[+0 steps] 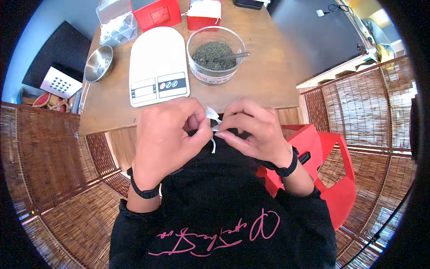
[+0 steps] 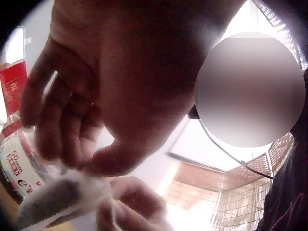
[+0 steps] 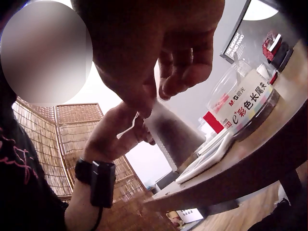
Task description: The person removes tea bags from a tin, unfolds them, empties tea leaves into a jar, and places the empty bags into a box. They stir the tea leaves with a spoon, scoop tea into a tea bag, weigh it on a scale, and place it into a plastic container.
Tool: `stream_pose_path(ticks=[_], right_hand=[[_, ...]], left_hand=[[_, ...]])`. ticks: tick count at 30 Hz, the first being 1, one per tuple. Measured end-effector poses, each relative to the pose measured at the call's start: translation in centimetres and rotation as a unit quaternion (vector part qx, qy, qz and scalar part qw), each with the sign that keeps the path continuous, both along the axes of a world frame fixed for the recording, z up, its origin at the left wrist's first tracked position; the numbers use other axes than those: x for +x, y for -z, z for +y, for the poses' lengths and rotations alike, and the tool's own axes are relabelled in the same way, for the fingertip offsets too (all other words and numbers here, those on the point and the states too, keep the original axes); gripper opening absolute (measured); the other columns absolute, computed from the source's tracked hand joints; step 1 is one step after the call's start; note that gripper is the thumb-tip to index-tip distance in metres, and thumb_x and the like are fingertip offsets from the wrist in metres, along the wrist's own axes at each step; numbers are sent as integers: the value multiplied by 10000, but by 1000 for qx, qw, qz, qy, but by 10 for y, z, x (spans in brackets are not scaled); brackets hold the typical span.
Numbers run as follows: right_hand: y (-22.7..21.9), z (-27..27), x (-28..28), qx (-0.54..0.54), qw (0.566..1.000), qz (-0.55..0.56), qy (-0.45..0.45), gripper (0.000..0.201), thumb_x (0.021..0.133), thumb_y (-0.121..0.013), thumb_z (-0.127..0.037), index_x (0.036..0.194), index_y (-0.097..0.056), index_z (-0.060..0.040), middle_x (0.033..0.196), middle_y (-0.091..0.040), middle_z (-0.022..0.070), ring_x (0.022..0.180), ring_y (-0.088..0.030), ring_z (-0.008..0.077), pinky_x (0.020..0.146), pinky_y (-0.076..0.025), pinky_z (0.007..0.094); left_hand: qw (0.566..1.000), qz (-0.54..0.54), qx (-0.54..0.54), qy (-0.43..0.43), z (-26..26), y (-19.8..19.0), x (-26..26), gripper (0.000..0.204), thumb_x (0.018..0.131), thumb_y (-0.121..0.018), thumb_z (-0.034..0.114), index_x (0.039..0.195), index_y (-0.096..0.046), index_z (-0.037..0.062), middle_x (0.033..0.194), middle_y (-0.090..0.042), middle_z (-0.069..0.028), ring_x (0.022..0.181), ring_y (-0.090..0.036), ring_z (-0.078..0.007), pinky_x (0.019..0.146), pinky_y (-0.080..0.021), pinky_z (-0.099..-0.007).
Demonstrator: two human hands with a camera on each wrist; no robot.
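Above the person's lap, just off the near table edge, a small white drawstring tea bag (image 1: 212, 114) is held between the two hands. Dark leaf shows through its thin cloth in the left wrist view, where the bag (image 2: 55, 197) hangs below the fingers. The left hand (image 1: 168, 134) pinches the bag's upper edge with thumb and forefinger. From the other side, the right hand (image 1: 255, 130) pinches the same edge with its thumb and fingers. A white string (image 3: 129, 127) dangles beside the fingers in the right wrist view.
On the wooden table (image 1: 264, 67) stand a white kitchen scale (image 1: 156, 54) and a clear tub (image 1: 217, 76) of dark dried leaves with a spoon (image 1: 233, 56). A metal pan (image 1: 98, 63) and red boxes (image 1: 156, 15) are farther off. A red chair (image 1: 331, 179) stands at the right.
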State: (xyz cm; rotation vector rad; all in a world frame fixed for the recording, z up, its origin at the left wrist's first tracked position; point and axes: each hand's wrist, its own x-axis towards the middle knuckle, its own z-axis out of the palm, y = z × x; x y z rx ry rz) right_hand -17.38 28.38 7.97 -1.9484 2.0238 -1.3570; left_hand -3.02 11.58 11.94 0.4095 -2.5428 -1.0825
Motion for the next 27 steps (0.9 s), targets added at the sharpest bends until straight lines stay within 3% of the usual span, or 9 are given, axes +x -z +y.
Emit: stream_pose_path(ticks=[2,4,5,7,11,12,18,20,27], right_hand=[[1,3,2,-9,1000,-13,9,314,751,-855,-119,1019,-691,-115,1019,-656,40,680,-660,196,592,-533,326],[0,7,10,-33,984,-133,113,549,699,-901,-117,1196,-666,-110,1161,-663,55,657,-629,138,575,-513,286],[-2,6,10,-34,985,-129,112,549,699,-901,-117,1196,-666,-110,1161,-663,55,657,-629,138,575,-513,286],[-6,7,8,-23,974,-180,136,760,671,-915,-109,1361,-596,-104,1299,-634,76,633,-594,101,559,-495,257],[11,18,-5,4,987,-83,134,653,686,-879,-63,1301,-659,-80,1191,-701,91,635,-614,89,597,-525,251],[9,18,-2,-9,982,-114,148,531,705,-843,-25,1217,-706,-64,1095,-728,87,617,-619,80,595,-529,247],[24,20,-7,4,980,-135,147,414,732,-805,11,1137,-733,-36,955,-724,78,551,-598,62,545,-500,232],[24,15,-7,5,978,-149,142,403,735,-800,17,1129,-736,-35,932,-720,73,552,-599,60,540,-495,231],[14,4,-38,-5,970,-169,173,386,757,-863,-22,1124,-747,4,802,-655,32,555,-531,33,510,-413,214]], left_hand=[[999,20,-6,30,0,-2,-5,91,795,-736,49,788,-655,9,679,-659,-71,572,-634,-145,559,-510,-283],[999,26,-1,29,2,-4,-9,100,793,-733,77,780,-645,31,686,-665,-66,573,-654,-170,556,-509,-301],[999,30,6,27,3,-5,-11,110,791,-730,105,772,-636,53,694,-671,-61,574,-674,-195,553,-508,-320],[998,48,11,41,6,-9,-17,110,810,-734,90,786,-644,32,689,-667,-71,580,-663,-175,559,-513,-303],[995,66,53,58,14,-13,-27,106,842,-736,79,810,-660,12,692,-672,-82,596,-668,-150,565,-523,-278],[995,66,53,58,15,-12,-29,106,842,-736,79,810,-660,12,692,-672,-82,596,-668,-150,565,-523,-278],[994,96,17,49,14,-2,-34,96,837,-749,76,817,-676,16,702,-682,-77,585,-665,-136,550,-521,-270],[993,116,-11,36,10,2,-34,102,826,-749,116,806,-664,63,693,-668,-55,538,-656,-183,505,-485,-320],[986,162,22,-34,-24,17,-25,69,862,-756,90,891,-723,37,766,-711,-66,560,-653,-145,521,-486,-282]])
